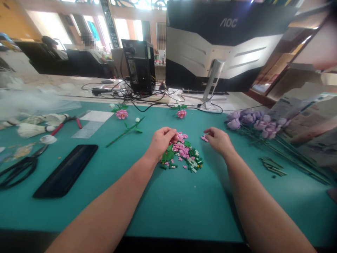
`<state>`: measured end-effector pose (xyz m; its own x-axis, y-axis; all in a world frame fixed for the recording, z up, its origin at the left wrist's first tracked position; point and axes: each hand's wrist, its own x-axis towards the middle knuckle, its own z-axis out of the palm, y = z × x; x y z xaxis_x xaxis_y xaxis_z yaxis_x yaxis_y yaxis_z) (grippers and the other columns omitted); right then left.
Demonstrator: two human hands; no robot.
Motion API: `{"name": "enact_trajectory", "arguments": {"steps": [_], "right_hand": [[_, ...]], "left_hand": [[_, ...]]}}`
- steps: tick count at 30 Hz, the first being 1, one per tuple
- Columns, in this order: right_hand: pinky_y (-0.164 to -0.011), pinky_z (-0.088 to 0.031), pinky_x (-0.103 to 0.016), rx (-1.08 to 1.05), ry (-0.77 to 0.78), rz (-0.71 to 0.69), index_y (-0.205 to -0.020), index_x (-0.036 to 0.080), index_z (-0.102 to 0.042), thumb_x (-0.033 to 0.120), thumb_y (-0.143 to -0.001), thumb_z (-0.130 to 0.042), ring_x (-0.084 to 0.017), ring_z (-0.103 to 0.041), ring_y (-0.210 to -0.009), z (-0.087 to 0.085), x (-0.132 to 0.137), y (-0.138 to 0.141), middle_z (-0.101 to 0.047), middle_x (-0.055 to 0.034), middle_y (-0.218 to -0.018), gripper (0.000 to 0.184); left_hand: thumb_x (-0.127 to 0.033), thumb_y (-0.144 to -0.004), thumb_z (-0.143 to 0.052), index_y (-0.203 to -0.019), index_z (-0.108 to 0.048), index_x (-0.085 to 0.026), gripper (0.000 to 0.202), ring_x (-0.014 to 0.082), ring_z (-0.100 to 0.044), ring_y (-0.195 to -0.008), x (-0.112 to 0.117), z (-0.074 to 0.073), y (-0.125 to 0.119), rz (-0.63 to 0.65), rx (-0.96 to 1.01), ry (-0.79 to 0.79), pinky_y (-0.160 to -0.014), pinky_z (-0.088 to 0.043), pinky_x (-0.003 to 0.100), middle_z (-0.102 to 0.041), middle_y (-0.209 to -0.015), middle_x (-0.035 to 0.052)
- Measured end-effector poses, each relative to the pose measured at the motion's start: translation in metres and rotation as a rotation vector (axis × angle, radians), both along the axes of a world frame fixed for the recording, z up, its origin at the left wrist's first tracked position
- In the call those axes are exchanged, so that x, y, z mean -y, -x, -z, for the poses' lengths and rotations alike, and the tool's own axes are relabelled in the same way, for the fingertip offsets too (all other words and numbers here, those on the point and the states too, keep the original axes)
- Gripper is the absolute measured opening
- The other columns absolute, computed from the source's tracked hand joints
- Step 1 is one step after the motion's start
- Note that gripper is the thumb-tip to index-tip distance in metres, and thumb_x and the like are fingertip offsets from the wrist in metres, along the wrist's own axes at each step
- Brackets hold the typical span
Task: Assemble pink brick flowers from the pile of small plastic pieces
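A small heap of building-brick pieces (183, 151) in pink, green and white lies on the green desk mat. At its upper left edge is my left hand (162, 140), fingers pressed together beside pink pieces; whatever is between the fingertips is hidden. To the right of the heap, my right hand (220, 140) has its fingertips closed at a pink petal piece (204, 138), low over the mat. Beyond the hands stand two pink brick flowers with green leaves, the left flower (121, 114) and the right flower (181, 114). A green brick stem (125, 132) with a white bud lies left of my hands.
Left are a black tray-like object (67, 170), scissors (23, 168), red-handled pliers (64, 125) and shuttlecocks (34, 130). Purple flowers (259, 123) and green sticks (272, 166) lie right. A monitor (210, 42), a computer case (138, 66) and cables are behind; people sit farther back.
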<state>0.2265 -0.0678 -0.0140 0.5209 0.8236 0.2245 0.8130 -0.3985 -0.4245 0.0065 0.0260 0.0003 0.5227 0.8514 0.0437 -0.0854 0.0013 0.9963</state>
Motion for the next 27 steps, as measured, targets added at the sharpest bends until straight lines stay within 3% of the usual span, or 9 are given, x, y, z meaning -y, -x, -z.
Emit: {"name": "enact_trajectory", "arguments": {"steps": [7, 14, 21, 24, 27], "right_hand": [[-0.062, -0.039, -0.025, -0.057, 0.067, -0.296, -0.09, 0.024, -0.07, 0.024, -0.081, -0.051, -0.014, -0.057, -0.062, -0.017, 0.003, 0.056, -0.068, 0.0009, -0.071, 0.021], [-0.061, -0.037, -0.024, -0.044, 0.109, -0.389, -0.076, 0.024, -0.068, 0.02, -0.078, -0.052, -0.014, -0.057, -0.064, -0.018, 0.005, 0.068, -0.067, 0.0018, -0.068, 0.017], [-0.059, -0.036, -0.023, -0.041, 0.129, -0.397, -0.072, 0.023, -0.065, 0.016, -0.074, -0.052, -0.013, -0.056, -0.064, -0.019, 0.005, 0.071, -0.067, 0.0018, -0.069, 0.016], [-0.058, -0.035, -0.023, -0.028, 0.141, -0.406, -0.071, 0.022, -0.064, 0.014, -0.073, -0.051, -0.013, -0.055, -0.063, -0.018, 0.005, 0.072, -0.066, 0.0014, -0.07, 0.015], [-0.059, -0.034, -0.023, -0.006, 0.163, -0.429, -0.07, 0.021, -0.064, 0.013, -0.072, -0.052, -0.013, -0.054, -0.064, -0.016, 0.004, 0.071, -0.066, 0.0004, -0.073, 0.015]], "left_hand": [[-0.048, -0.078, -0.059, -0.055, -0.052, -0.016, 0.04, 0.0098, -0.049, -0.051, -0.002, 0.0, 0.0, -0.06, -0.007, -0.02, -0.053, -0.04, 0.024, -0.056, -0.056, 0.0011], [-0.052, -0.081, -0.055, -0.051, -0.047, -0.017, 0.047, 0.0075, -0.039, -0.045, -0.004, 0.001, 0.002, -0.051, -0.018, -0.1, -0.048, -0.03, 0.023, -0.047, -0.047, -0.0011], [-0.04, -0.084, -0.054, -0.074, -0.065, -0.015, 0.029, 0.0071, -0.029, -0.042, -0.002, -0.002, 0.002, -0.024, -0.023, -0.097, -0.044, -0.021, 0.024, -0.036, -0.044, -0.0052], [-0.029, -0.082, -0.054, -0.089, -0.066, -0.017, 0.018, 0.0073, -0.029, -0.041, -0.003, -0.001, 0.001, -0.045, -0.026, -0.103, -0.043, -0.02, 0.024, -0.037, -0.046, -0.0059], [-0.02, -0.079, -0.051, -0.095, -0.064, -0.018, 0.021, 0.0075, -0.032, -0.041, -0.004, 0.0, 0.001, -0.05, -0.017, -0.086, -0.043, -0.022, 0.023, -0.041, -0.047, -0.0057]]}}
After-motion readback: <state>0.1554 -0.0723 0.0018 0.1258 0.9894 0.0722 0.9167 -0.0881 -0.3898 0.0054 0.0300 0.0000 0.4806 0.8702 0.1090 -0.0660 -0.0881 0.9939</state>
